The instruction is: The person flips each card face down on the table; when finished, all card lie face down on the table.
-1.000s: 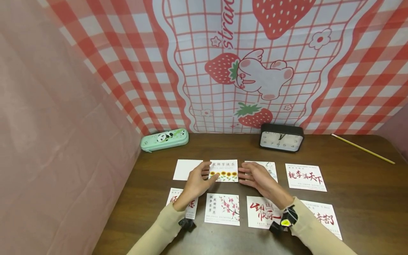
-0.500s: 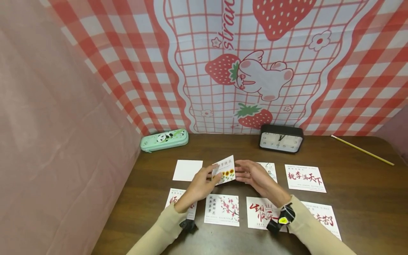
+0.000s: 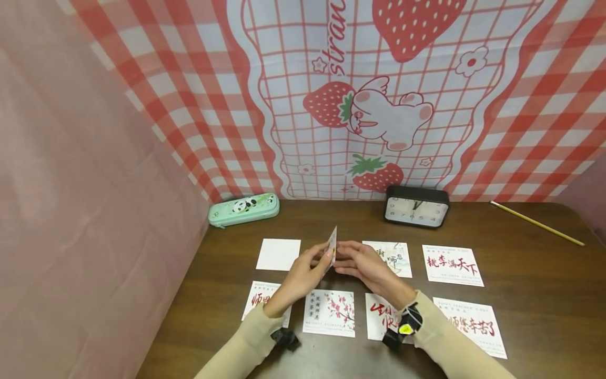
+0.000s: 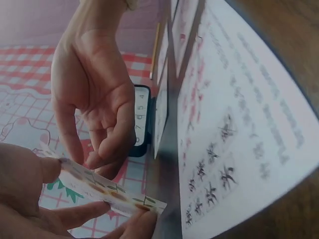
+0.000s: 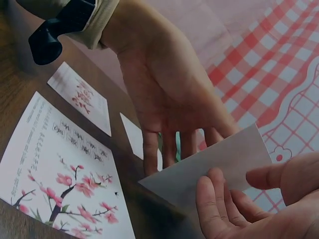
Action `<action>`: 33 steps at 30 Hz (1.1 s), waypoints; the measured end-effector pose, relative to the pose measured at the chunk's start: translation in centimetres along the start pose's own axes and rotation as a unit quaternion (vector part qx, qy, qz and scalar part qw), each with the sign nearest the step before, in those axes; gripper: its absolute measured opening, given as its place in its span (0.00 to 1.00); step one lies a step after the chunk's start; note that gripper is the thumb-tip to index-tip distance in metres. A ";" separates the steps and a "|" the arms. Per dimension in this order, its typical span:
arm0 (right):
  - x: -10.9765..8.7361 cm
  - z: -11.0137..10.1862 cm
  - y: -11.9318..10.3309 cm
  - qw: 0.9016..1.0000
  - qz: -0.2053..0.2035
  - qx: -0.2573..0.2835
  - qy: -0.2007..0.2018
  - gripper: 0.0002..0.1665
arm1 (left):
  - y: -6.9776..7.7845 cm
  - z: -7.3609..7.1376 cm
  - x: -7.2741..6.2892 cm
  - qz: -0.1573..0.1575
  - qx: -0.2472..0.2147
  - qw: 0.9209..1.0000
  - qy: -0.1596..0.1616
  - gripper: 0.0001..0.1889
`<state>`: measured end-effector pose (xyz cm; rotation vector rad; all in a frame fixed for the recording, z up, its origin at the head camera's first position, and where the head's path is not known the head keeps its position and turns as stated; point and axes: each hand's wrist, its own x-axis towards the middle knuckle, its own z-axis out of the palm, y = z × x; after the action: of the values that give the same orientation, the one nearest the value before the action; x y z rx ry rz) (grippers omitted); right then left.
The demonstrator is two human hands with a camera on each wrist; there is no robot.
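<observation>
A small greeting card with sunflowers [image 4: 99, 186] is tilted up nearly edge-on in the head view. My left hand [image 3: 300, 276] pinches it by its side, the thumb showing there. From the other side comes my right hand [image 3: 364, 266], fingers extended, fingertips right at the card. In the right wrist view the card shows its blank back [image 5: 184, 172], and the right fingers overlap it. Under the hands lies a card with pink plum blossom [image 3: 338, 310]. A white blank card [image 3: 276, 252] is left of them, and a card with dark brush lettering [image 3: 397, 263] to the right.
Cards with red lettering, such as one at the right [image 3: 453, 266], lie in two rows on the brown table [image 3: 303, 358]. Along the back are a mint panda pencil case [image 3: 243, 209], a black clock [image 3: 416, 208] and a yellow pencil [image 3: 535, 222]. A checked strawberry cloth [image 3: 284, 131] hangs behind.
The sunflower card, flat on the table between both hands a second ago, has been lifted and turned nearly edge-on by the left hand. The right hand has moved left towards it.
</observation>
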<state>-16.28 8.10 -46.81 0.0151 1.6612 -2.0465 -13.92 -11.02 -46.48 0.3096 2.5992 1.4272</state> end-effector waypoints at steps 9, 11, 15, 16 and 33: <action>0.0 0.5 -0.3 1.000 -0.011 -0.016 0.011 0.32 | 0.6 -0.3 -0.1 0.007 -0.113 0.994 -0.003 0.28; 0.0 0.6 -0.4 0.999 -0.009 -0.034 0.018 0.32 | 0.8 -0.4 -0.2 0.006 -0.138 0.990 -0.005 0.29; -0.2 0.8 -0.7 0.997 -0.001 -0.067 0.034 0.34 | 1.3 -0.8 -0.5 0.001 -0.195 0.981 -0.006 0.29; -0.2 0.9 -0.7 0.997 0.001 -0.072 0.037 0.35 | 1.5 -0.9 -0.6 0.002 -0.209 0.978 -0.005 0.29; 0.0 0.9 -0.6 0.991 0.007 -0.087 0.098 0.41 | 1.4 -2.1 -0.7 0.050 -0.289 0.954 0.054 0.21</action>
<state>-16.22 7.32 -46.06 0.1733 1.9492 -1.9352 -13.64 -12.17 -44.21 0.2861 2.1217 2.2001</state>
